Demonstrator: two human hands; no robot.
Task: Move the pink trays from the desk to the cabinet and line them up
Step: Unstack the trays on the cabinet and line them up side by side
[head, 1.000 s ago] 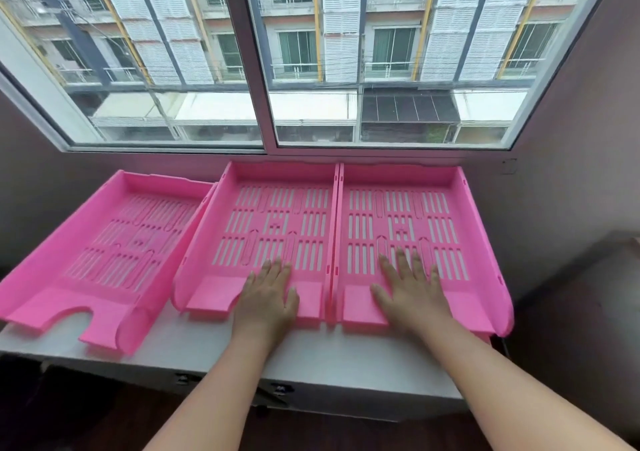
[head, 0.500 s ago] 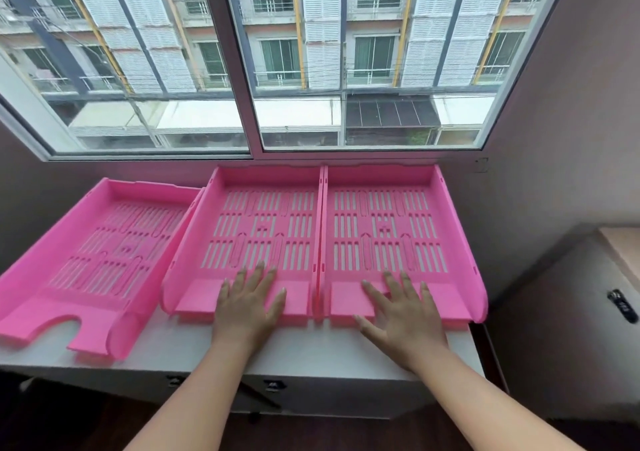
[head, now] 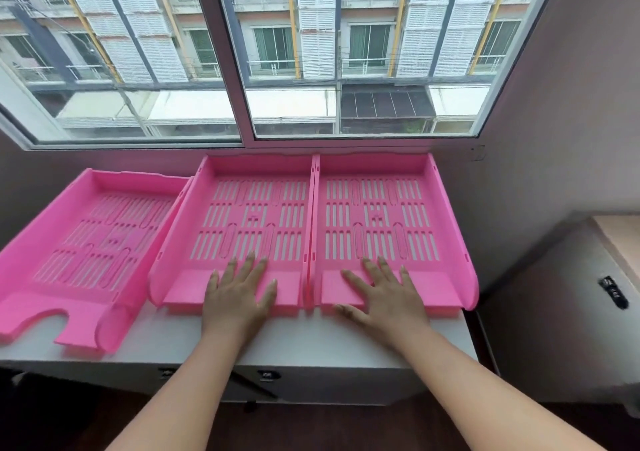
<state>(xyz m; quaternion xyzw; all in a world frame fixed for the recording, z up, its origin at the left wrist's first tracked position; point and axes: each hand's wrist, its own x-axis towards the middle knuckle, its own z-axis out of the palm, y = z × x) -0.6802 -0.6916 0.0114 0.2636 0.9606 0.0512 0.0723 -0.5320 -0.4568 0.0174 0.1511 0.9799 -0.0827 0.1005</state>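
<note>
left hand (head: pixel 239 298): flat, palm down on front lip of the middle pink slotted plastic tray (head: pixel 239 222), fingers (head: pixel 250 264) spread wide, gripping nothing
right hand (head: pixel 388 298): flat on front lip of the right pink slotted plastic tray (head: pixel 381 215), fingers (head: pixel 369 270) spread wide, gripping nothing
middle and right trays: side by side, side walls touching, backs against the wall under the window (head: pixel 311 52)
left pink slotted plastic tray (head: pixel 79 242): angled, far corner at the middle tray's left wall, front edge at the cabinet edge
white cabinet top (head: pixel 311 339): carries all three trays
grey unit with black latch (head: pixel 554 312): right, apart
</note>
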